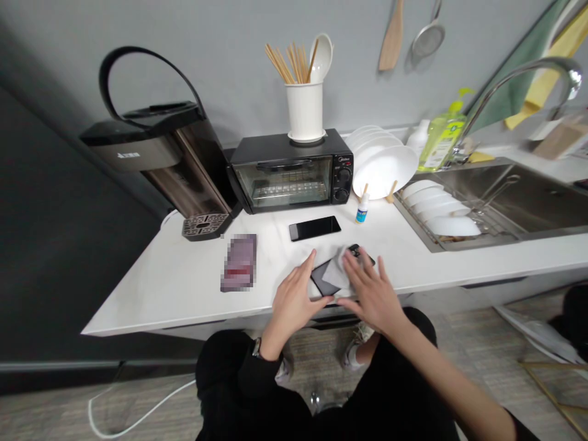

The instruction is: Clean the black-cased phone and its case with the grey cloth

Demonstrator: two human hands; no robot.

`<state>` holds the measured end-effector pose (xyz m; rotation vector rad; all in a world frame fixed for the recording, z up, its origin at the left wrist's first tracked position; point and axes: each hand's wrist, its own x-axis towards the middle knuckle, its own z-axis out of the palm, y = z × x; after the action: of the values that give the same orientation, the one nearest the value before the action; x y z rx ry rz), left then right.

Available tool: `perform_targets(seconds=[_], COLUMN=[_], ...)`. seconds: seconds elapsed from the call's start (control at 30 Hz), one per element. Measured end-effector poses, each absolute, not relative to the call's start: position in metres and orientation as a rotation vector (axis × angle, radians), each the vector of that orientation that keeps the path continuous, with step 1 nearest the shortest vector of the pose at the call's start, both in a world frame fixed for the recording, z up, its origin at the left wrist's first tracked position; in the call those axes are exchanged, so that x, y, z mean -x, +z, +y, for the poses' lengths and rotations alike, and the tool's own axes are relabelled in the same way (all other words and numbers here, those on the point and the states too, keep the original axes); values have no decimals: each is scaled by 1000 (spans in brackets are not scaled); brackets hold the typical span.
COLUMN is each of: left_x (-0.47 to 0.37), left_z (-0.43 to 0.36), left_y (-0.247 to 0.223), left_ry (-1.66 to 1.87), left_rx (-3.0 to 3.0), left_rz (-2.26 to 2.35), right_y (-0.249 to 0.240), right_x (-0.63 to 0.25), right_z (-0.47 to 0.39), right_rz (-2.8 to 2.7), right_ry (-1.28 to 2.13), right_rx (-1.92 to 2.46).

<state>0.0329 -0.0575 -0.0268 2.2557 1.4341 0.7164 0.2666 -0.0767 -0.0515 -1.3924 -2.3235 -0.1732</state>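
Observation:
A dark phone [323, 285] lies back up near the counter's front edge, its camera block at the upper right. A light grey wiping cloth [335, 273] covers part of its back. My right hand [373, 295] presses flat on the cloth, its fingers spread and slightly blurred. My left hand [294, 298] rests by the phone's left side, fingers stretched out and thumb at its lower edge, holding nothing. Behind them lies a second phone [315, 228] with a black screen. A small white bottle with a blue label [362, 210] stands to its right.
On the white counter [160, 294] lies a pixelated purplish packet [239, 263]. A water dispenser [184, 159] and a toaster oven [294, 177] stand behind, the oven topped by a utensil holder [305, 110]. Plates [386, 168] stand beside the sink [528, 208], which holds white bowls [452, 225].

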Motion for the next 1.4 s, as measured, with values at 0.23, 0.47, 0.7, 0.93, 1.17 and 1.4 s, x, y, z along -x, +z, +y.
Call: perform_targets(seconds=[0.23, 0.47, 0.7, 0.93, 1.17, 1.4], left_x=[-28, -29, -43, -42, -39, -17], left_z=[-60, -59, -41, 29, 74, 29], left_y=[-24, -27, -13, 8, -1, 18], left_ry=[712, 780, 586, 660, 149, 132], left_rx=[-2249, -2378, -2280, -2490, -2832, -2699], left_rz=[1411, 1382, 1876, 1771, 1635, 1934], right_y=[-46, -63, -62, -65, -59, -42], right_x=[-263, -329, -314, -316, -314, -288], right_z=[-67, -60, -56, -65, -63, -40], right_rz=[-2439, -1950, -1486, -1824, -1995, -2178], right_ry=[-74, 35, 183, 42, 36, 120], right_rx=[1217, 1524, 1602, 1568, 1424, 1304])
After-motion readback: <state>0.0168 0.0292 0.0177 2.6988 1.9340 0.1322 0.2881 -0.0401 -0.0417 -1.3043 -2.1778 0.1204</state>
